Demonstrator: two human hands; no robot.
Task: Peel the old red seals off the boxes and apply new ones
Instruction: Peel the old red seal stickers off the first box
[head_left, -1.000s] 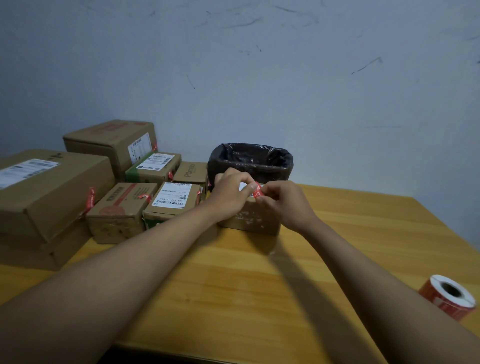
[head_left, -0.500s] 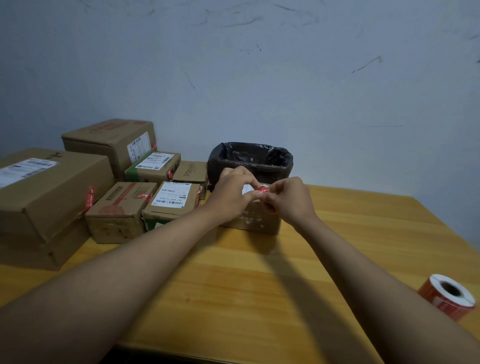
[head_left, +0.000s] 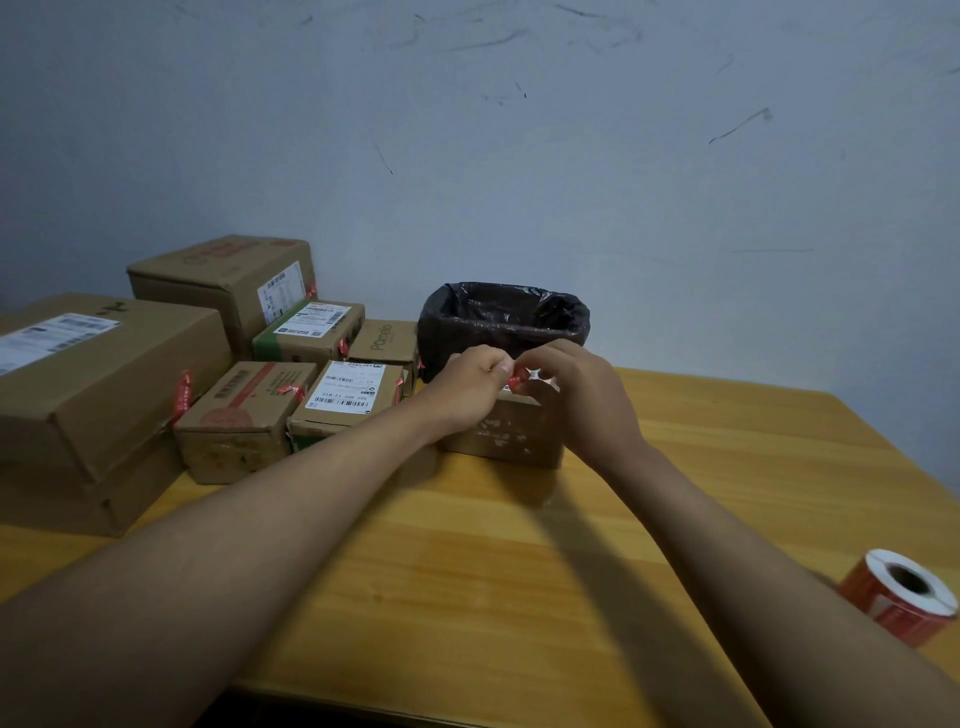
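A small cardboard box (head_left: 511, 436) stands on the wooden table (head_left: 519, 571) in front of a black-lined bin (head_left: 501, 317). Over its top, my left hand (head_left: 467, 384) and my right hand (head_left: 582, 395) meet. Between their fingertips sits a crumpled red seal (head_left: 516, 383), pinched by both hands. The box top is mostly hidden behind my hands. A roll of new red seals (head_left: 901, 597) lies at the table's right edge.
Several cardboard boxes with red seals are grouped at the left: a large box (head_left: 93, 384), a far box (head_left: 228, 280), and smaller ones (head_left: 244, 415) (head_left: 348, 397) (head_left: 311, 332) (head_left: 387, 340). A blue-grey wall stands behind.
Both hands have lifted slightly above the box top, and the red seal has come up with them and bunched between the fingertips.
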